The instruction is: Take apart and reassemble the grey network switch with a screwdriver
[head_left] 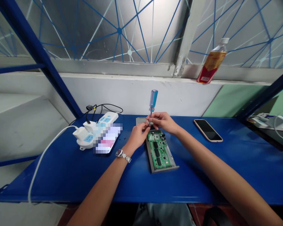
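Screwdriver (153, 101) near-upright, handle (154, 95) up — right fingers (156, 121) pinched round shaft (151, 115), left fingers (145, 125) bunched alongside, hold unclear.

Our blue table (188, 185) holds a white power strip (97, 130). We see a phone (208, 130) and green circuit board (158, 149) in a metal tray (151, 168).

A screwdriver (153, 102) with a clear and blue handle stood almost upright, handle up, its shaft held in the fingers over the far end of a green circuit board (160, 150). The board, dotted with black chips and small components, lay flat in an open gray metal tray (165, 170), its length running away from the viewer across a blue table (129, 185).
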Tool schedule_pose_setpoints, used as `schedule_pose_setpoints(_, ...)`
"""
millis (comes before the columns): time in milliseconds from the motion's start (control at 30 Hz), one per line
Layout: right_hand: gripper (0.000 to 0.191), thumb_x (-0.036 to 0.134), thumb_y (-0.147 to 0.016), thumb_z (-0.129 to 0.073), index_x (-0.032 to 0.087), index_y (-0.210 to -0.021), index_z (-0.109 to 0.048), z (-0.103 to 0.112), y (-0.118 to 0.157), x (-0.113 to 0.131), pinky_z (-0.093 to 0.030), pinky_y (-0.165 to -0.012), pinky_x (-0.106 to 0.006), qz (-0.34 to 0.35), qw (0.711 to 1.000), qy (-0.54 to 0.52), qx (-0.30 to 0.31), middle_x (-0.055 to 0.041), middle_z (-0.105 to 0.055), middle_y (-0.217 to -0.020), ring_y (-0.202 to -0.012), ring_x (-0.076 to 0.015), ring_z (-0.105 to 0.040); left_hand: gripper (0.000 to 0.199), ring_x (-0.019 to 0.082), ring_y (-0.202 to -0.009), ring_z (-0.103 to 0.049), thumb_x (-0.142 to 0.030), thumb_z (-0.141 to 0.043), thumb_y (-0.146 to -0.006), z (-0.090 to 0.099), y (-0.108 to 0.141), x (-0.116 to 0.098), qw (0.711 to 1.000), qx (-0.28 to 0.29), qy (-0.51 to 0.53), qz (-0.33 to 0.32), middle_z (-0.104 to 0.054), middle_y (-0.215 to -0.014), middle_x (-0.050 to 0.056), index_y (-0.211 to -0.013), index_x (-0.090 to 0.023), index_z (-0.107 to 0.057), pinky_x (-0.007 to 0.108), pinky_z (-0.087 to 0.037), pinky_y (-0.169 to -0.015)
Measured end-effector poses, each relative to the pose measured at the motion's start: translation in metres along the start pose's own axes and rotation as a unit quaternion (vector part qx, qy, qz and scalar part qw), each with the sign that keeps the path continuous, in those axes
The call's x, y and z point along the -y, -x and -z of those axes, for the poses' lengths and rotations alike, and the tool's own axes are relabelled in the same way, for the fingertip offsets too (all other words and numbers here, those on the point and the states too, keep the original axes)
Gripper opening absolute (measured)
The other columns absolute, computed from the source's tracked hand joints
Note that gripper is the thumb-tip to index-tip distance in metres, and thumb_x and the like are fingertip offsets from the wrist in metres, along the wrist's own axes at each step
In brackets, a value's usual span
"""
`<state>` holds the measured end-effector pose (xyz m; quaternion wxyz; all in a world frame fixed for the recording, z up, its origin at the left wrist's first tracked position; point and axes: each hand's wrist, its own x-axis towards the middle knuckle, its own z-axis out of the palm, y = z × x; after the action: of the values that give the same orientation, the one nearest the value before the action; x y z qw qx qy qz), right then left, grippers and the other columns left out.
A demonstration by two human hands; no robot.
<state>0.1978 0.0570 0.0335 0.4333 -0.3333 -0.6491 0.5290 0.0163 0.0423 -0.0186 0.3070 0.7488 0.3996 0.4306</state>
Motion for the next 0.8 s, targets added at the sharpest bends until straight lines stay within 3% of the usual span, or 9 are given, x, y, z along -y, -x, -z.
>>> schedule_pose_setpoints(133, 0.029, 0.04, -0.087, -0.071, 0.017, -0.105, -0.071, -0.005, 0.002, 0.003, -0.046, -0.049, -0.025, -0.007, 0.999, -0.007, 0.031, -0.004, -0.074, -0.092, -0.048, -0.0064, -0.054, 0.015, 0.024, -0.094, -0.077, -0.022, -0.057, -0.096, 0.0, 0.0, -0.002, 1.0, 0.005, -0.003, -0.01, -0.08, -0.1, 0.009, -0.1, -0.017, -0.071, 0.033, -0.059, -0.087)
schedule_pose_setpoints(233, 0.032, 0.038, -0.08, -0.078, 0.019, -0.104, -0.067, -0.009, 0.003, 0.003, -0.048, -0.049, -0.025, 0.012, 0.999, 0.021, -0.035, -0.0028, -0.072, -0.093, -0.053, -0.0082, -0.058, 0.016, 0.022, -0.09, -0.077, -0.023, -0.057, -0.096, 0.001, 0.001, -0.004, 1.0, 0.004, -0.005, -0.015, -0.08, -0.097, 0.007, -0.096, -0.017, -0.072, 0.031, -0.058, -0.084)
schedule_pose_setpoints(300, 0.03, 0.037, -0.077, -0.081, 0.019, -0.094, -0.064, -0.011, 0.003, 0.001, -0.047, -0.049, -0.024, 0.029, 0.995, 0.052, -0.081, -0.0003, -0.068, -0.083, -0.053, -0.0093, -0.058, 0.016, 0.021, -0.088, -0.076, -0.024, -0.058, -0.096, 0.001, 0.001, -0.004, 1.0, 0.001, -0.008, -0.016, -0.079, -0.095, 0.006, -0.096, -0.018, -0.072, 0.031, -0.058, -0.083)
schedule_pose_setpoints(400, 0.026, 0.038, -0.081, -0.077, 0.019, -0.081, -0.06, -0.011, 0.003, 0.0, -0.047, -0.053, -0.026, 0.052, 0.987, 0.111, -0.103, 0.0015, -0.062, -0.068, -0.056, -0.0116, -0.058, 0.016, 0.022, -0.09, -0.075, -0.025, -0.058, -0.096, 0.001, 0.002, -0.004, 1.0, 0.0, -0.012, -0.015, -0.078, -0.096, 0.007, -0.097, -0.018, -0.072, 0.031, -0.058, -0.085)
schedule_pose_setpoints(533, 0.021, 0.036, -0.086, -0.071, 0.017, -0.084, -0.063, -0.011, 0.005, 0.002, -0.048, -0.059, -0.027, 0.064, 0.984, 0.146, -0.084, 0.0004, -0.063, -0.071, -0.059, -0.0118, -0.06, 0.017, 0.022, -0.093, -0.076, -0.023, -0.057, -0.096, 0.001, 0.001, -0.003, 1.0, -0.002, -0.003, -0.011, -0.079, -0.099, 0.007, -0.101, -0.017, -0.072, 0.031, -0.057, -0.085)
schedule_pose_setpoints(700, 0.025, 0.042, -0.088, -0.067, 0.017, -0.094, -0.064, -0.012, 0.004, 0.002, -0.05, -0.057, -0.026, 0.027, 0.999, 0.046, 0.0, -0.002, -0.068, -0.082, -0.056, -0.0095, -0.057, 0.015, 0.024, -0.09, -0.076, -0.023, -0.058, -0.095, 0.001, 0.002, -0.003, 1.0, -0.003, -0.016, -0.005, -0.079, -0.094, 0.007, -0.094, -0.017, -0.072, 0.031, -0.057, -0.081)
schedule_pose_setpoints(800, 0.027, 0.041, -0.085, -0.071, 0.018, -0.099, -0.063, -0.011, 0.002, 0.0, -0.052, -0.058, -0.027, 0.026, 0.998, 0.058, -0.019, -0.0009, -0.066, -0.081, -0.058, -0.0111, -0.059, 0.018, 0.024, -0.089, -0.076, -0.026, -0.057, -0.096, 0.001, 0.002, -0.004, 1.0, 0.003, -0.023, -0.004, -0.08, -0.094, 0.007, -0.093, -0.018, -0.073, 0.031, -0.057, -0.082)
